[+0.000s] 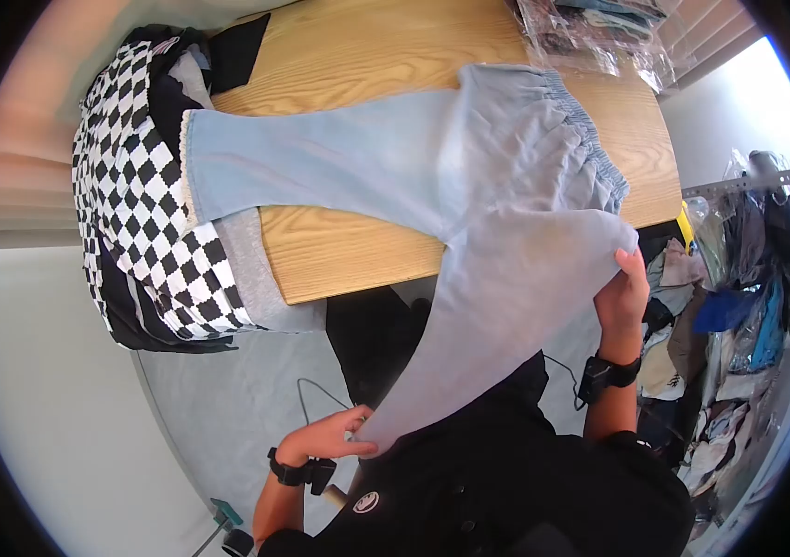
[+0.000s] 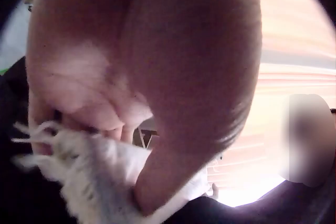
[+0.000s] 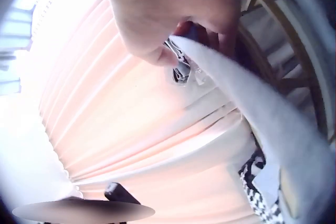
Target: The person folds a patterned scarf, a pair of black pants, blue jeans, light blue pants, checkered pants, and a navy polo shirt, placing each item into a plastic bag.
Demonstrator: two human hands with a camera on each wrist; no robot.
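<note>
Light blue trousers [image 1: 321, 158] with a gathered elastic waistband lie partly on a wooden table [image 1: 349, 269]; one leg is pulled off the edge toward the person. The left hand [image 1: 325, 436] pinches the hem of that leg near the person's body. In the left wrist view the left hand [image 2: 142, 66] has thumb and fingers on a frayed, whitish hem [image 2: 100, 176]. Up by the waistband corner, the right hand [image 1: 625, 290] pinches the cloth. The right wrist view shows the right hand [image 3: 178, 19] holding the edge of the cloth [image 3: 262, 98], which stretches away from it.
A black-and-white checked cloth [image 1: 135, 186] lies over a pile at the table's left end. Clear plastic-bagged clothes [image 1: 599, 32] sit at the far right of the table. Hanging and stacked garments [image 1: 738, 306] fill a rack at the right. A cable [image 1: 307, 385] runs near the left hand.
</note>
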